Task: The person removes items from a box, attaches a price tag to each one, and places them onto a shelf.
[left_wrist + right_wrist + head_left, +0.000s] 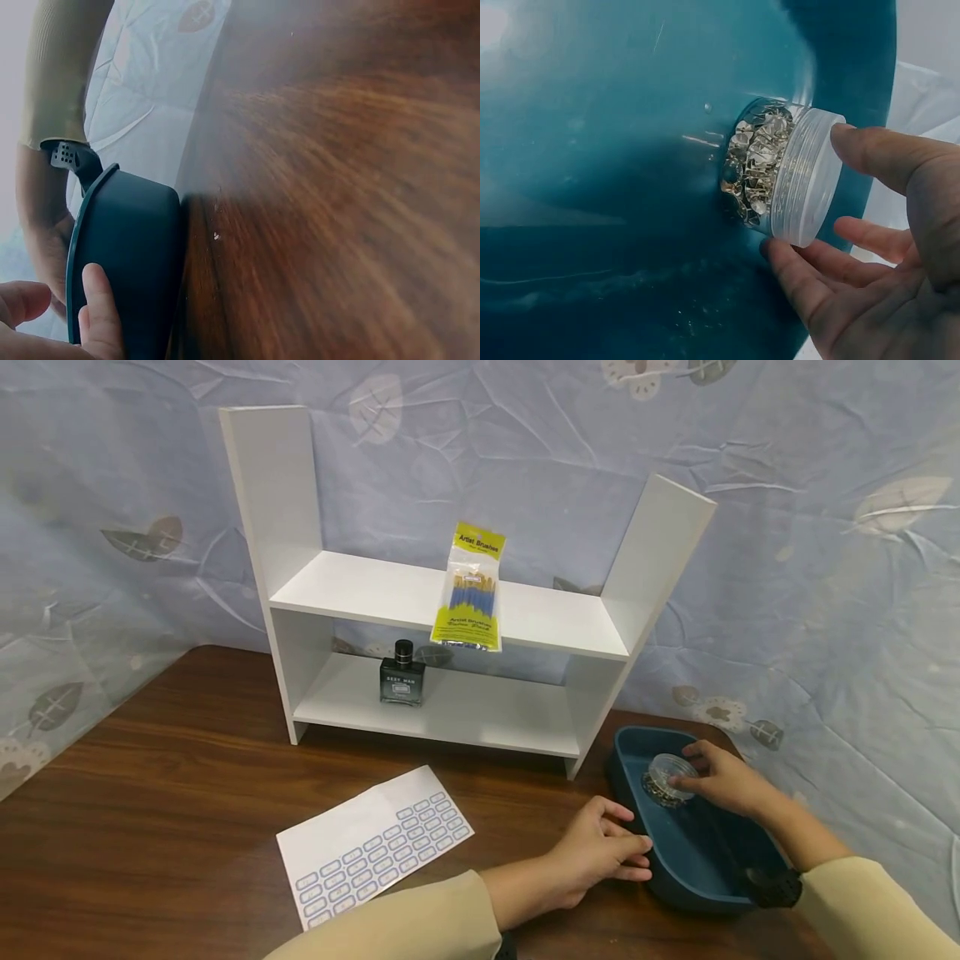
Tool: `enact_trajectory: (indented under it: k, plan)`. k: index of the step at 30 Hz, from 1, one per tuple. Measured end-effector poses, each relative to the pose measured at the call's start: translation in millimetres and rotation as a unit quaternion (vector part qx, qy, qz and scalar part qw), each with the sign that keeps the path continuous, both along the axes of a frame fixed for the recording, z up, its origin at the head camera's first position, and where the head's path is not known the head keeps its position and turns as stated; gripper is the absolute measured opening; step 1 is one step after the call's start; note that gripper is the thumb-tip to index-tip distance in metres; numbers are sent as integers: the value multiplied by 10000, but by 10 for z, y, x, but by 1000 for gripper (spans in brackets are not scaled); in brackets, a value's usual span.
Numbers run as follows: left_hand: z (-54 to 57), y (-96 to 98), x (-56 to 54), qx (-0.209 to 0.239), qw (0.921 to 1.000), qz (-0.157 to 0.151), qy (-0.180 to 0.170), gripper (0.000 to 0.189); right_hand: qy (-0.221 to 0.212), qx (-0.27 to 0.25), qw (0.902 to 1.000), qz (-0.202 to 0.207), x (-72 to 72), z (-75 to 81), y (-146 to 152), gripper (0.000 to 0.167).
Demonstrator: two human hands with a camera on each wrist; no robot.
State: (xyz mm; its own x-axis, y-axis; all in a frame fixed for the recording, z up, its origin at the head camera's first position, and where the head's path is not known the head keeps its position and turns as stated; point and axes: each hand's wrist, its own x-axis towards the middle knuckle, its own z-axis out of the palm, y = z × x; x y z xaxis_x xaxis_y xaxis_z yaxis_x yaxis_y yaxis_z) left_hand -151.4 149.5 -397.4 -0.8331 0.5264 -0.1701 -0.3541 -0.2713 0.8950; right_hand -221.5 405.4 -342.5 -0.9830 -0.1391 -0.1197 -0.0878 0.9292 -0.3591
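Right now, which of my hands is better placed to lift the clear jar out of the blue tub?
Likely your right hand: it reaches inside the blue tub, with thumb and fingers on opposite sides of the clear jar. Your left hand is outside, beside the tub's wall.

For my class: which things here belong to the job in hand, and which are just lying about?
Apparently in the job:
Clear jar of small metal pieces, held by the right hand
Blue tray around it, left hand at its side

Apparently just lying about:
Label sheet
Dark bottle
Brush pack
White shelf unit bearing bottle and pack
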Motion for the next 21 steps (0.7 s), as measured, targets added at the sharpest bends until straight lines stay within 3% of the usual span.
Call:
enact_trajectory:
  k: [15, 21]
  plan:
    - [-33, 101, 14, 306, 9993, 148, -133, 36, -825, -306, 9954, -372, -20, 23, -14, 90]
    - [-35, 137, 18, 299, 9991, 221, -193, 36, -982, -484, 9929, -475, -16, -13, 20, 90]
